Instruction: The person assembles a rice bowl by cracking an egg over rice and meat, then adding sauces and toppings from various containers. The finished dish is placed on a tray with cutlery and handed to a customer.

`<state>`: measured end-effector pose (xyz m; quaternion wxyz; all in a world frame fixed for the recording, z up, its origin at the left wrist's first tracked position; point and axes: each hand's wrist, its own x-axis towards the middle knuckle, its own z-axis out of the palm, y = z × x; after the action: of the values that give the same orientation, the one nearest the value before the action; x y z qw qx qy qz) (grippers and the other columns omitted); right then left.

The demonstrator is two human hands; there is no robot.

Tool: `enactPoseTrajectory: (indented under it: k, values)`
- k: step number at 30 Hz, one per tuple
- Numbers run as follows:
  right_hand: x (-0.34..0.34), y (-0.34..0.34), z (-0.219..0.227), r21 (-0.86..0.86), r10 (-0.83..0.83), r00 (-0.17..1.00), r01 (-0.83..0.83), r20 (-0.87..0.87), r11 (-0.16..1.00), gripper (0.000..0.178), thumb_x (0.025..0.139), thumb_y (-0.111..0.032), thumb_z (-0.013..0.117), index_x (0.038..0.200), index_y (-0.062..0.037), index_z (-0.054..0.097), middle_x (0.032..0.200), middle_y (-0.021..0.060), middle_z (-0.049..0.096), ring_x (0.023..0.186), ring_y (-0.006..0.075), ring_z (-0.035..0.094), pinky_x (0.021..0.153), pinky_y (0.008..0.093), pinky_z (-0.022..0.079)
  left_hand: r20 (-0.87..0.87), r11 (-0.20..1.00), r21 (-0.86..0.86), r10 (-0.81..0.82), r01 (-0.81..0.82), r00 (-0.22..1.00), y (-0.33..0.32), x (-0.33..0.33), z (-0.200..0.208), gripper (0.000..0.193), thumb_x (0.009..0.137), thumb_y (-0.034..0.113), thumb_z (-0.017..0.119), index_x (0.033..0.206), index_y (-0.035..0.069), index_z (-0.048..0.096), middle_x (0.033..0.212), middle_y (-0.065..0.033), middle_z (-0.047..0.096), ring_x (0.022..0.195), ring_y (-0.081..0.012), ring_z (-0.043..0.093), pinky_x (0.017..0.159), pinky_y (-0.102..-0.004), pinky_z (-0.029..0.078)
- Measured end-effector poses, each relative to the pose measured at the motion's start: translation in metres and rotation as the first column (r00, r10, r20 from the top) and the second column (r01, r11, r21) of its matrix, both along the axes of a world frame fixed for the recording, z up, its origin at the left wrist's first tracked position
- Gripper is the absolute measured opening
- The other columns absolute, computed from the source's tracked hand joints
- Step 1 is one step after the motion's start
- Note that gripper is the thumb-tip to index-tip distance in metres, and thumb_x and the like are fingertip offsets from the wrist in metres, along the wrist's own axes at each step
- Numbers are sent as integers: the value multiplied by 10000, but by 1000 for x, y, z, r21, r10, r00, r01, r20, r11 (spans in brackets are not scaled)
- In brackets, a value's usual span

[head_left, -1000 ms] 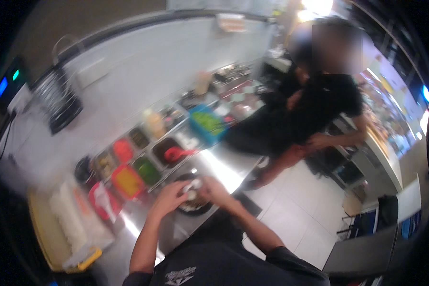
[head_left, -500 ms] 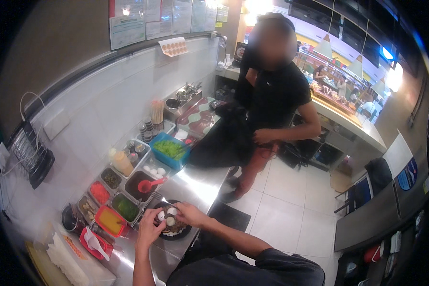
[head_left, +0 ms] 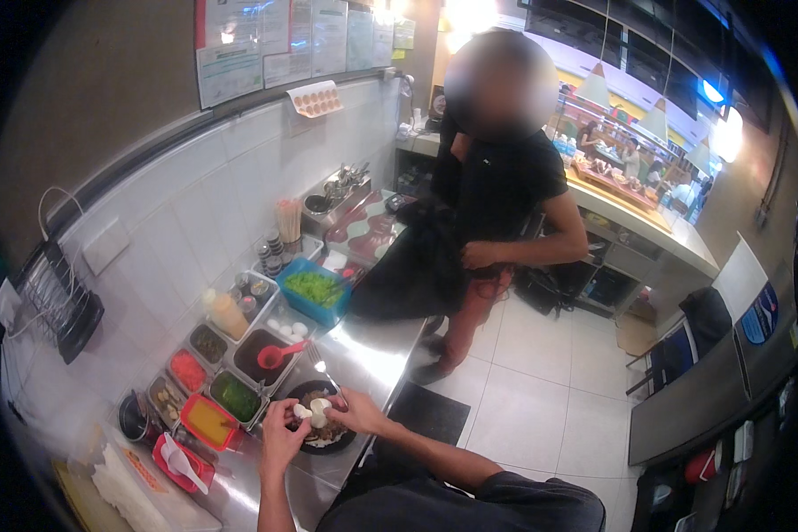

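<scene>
I have both hands over the black bowl (head_left: 303, 391), which sits at the near edge of the steel surface (head_left: 374, 356) and contains food (head_left: 335, 434). The egg (head_left: 320, 405) is above the bowl, between the hands, parted into white pieces; finer detail is too small to read.

Left hand (head_left: 280, 434): fingers nearly closed, pinching the left piece of the egg. Right hand (head_left: 362, 413): fingers curled around the fork (head_left: 319, 362), tines pointing to the far side, with the fingertips on the right piece of the egg.

Adjacent items: beyond the bowl, a red ladle (head_left: 275, 355) rests in a pan of dark sauce (head_left: 253, 353). Farther back are white eggs (head_left: 285, 329) and a blue bin (head_left: 330, 312) of shredded greens (head_left: 310, 288). To the left are a pan of green filling (head_left: 234, 396) and a red container (head_left: 199, 436) of yellow contents. At the far right of the surface I observe a co-worker (head_left: 516, 182) beside black fabric (head_left: 408, 275).
</scene>
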<state>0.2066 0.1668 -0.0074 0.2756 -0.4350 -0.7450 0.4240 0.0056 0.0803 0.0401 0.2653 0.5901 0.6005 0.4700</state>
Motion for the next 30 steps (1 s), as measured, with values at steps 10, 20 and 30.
enactPoseTrajectory:
  k: [10, 20, 30]
  values:
    - [-1, -6, -29, -431, -90, 963, -30, -255, 902, 321, 962, -292, 718, 1014, 5, 606, 896, 66, 683, 811, 128, 700, 693, 269, 557, -21, 998, -20, 60, -60, 998, -5, 17, -12, 455, 821, 85, 798, 1244, 13, 646, 1090, -138, 737, 997, -219, 708, 894, -350, 550]
    - [3, -13, -15, -576, -138, 885, -165, -445, 800, 307, 972, -266, 712, 1053, 8, 601, 935, 66, 663, 855, 144, 697, 758, 276, 588, 47, 998, 59, 13, -16, 999, -12, 29, -12, 435, 811, 82, 812, 1217, 11, 676, 1164, -145, 701, 1065, -253, 675, 938, -354, 521]
    - [5, -14, -16, -591, -139, 838, -244, -527, 769, 286, 984, -255, 695, 1077, -2, 598, 949, 56, 663, 846, 131, 684, 770, 259, 584, 343, 994, -107, 16, 22, 939, -14, 27, -30, 442, 832, 83, 822, 1242, -4, 683, 1124, -72, 692, 946, -113, 649, 831, -274, 537]
